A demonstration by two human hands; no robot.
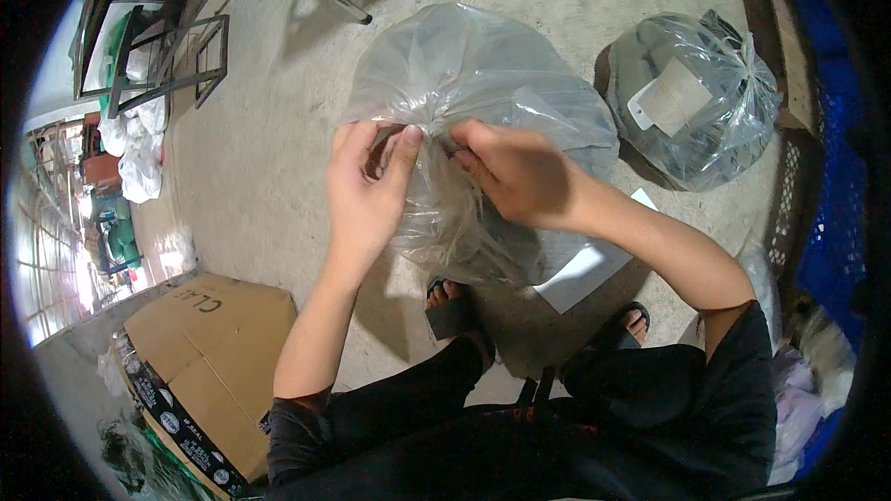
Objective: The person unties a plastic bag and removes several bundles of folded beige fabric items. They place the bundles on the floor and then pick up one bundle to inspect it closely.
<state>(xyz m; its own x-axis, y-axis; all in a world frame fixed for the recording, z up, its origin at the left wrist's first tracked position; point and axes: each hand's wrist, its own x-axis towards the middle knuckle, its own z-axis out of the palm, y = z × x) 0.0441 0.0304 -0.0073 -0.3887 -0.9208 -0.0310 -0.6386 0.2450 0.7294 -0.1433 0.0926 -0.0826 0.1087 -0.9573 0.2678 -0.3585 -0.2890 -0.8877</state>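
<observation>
A large clear plastic bag point(464, 56), full and bulging, stands on the concrete floor in front of me. Its mouth is gathered into a tight neck at the middle. My left hand point(365, 172) pinches the plastic at the left of this neck, thumb and fingers curled in. From the right, my right hand point(520, 172) is closed on the gathered plastic, its fingertips partly hidden. Loose plastic hangs below the neck between my hands. What fills the bag is hard to make out; something greyish shows through its right side.
A second tied clear bag point(696, 111) with dark contents and a pale label sits at the right, beside blue crates point(840, 176). White paper point(589, 274) lies by my feet. A cardboard box point(209, 343) stands at lower left, metal-legged furniture point(167, 65) at upper left.
</observation>
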